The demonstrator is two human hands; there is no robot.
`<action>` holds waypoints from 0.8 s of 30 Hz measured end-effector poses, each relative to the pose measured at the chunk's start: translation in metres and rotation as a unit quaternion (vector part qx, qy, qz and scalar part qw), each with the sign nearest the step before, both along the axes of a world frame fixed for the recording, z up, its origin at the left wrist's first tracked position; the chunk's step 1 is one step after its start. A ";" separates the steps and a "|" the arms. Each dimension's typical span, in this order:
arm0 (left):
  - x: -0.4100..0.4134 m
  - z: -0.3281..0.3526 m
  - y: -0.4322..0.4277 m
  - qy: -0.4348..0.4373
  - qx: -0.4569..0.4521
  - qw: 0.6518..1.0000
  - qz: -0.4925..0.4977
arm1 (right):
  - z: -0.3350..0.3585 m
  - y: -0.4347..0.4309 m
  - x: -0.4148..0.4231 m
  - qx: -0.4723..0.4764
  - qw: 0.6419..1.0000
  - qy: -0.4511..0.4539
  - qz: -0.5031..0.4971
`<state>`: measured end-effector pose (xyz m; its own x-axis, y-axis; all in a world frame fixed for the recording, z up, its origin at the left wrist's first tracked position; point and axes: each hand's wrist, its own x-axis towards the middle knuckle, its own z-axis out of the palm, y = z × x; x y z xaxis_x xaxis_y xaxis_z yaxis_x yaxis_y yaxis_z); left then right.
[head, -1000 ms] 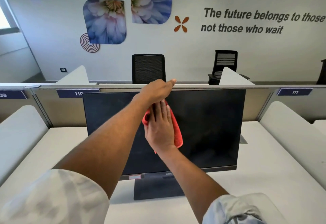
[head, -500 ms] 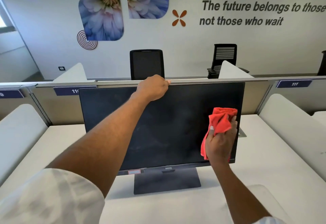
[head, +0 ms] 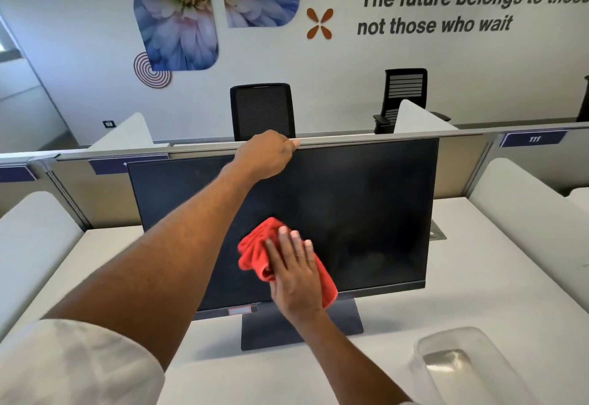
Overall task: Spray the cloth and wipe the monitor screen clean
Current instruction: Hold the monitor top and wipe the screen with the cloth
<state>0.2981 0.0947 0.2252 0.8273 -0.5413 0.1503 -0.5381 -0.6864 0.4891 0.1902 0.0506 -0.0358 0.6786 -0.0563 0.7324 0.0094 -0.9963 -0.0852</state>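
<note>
A black monitor (head: pixel 366 207) stands on its dark base on the white desk (head: pixel 478 302), its screen dark and faintly smudged. My left hand (head: pixel 266 154) grips the middle of the monitor's top edge. My right hand (head: pixel 294 272) lies flat on a crumpled red cloth (head: pixel 255 251) and presses it against the lower middle of the screen. No spray bottle is in view.
A clear plastic tub (head: pixel 462 366) sits on the desk at the near right. White rounded dividers (head: pixel 522 200) flank the desk on both sides, a grey partition (head: pixel 462 149) runs behind the monitor, and two black office chairs (head: pixel 261 111) stand beyond it.
My right hand slid the red cloth from the screen's centre out to the right edge, then back left and lower. The left hand stayed on the top edge.
</note>
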 end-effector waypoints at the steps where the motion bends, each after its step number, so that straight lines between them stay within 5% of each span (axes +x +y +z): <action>1: 0.000 0.000 0.000 -0.003 -0.001 1.000 0.001 | 0.005 -0.011 -0.002 0.047 0.998 -0.017 -0.040; 5: -0.001 0.001 -0.001 0.008 -0.007 1.000 0.002 | 0.034 -0.089 -0.014 0.297 0.925 -0.112 -0.208; 9: -0.002 0.003 -0.002 0.011 -0.009 1.000 0.003 | 0.065 -0.119 -0.006 0.339 0.911 -0.114 -0.204; 17: -0.007 0.007 -0.002 0.007 0.007 1.000 0.002 | 0.078 0.009 0.037 0.084 0.996 0.002 -0.023; 21: -0.007 0.007 0.003 0.013 0.010 1.000 0.004 | 0.041 0.038 0.029 -0.109 0.990 0.047 0.078; 24: -0.010 0.006 0.004 0.019 -0.007 1.000 0.005 | 0.005 0.014 0.005 -0.096 0.994 0.036 0.048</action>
<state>0.2885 0.0984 0.2307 0.8377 -0.5313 0.1264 -0.5124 -0.6847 0.5183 0.1948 0.0643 -0.0306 0.7248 0.1463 0.6732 0.1053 -0.9892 0.1016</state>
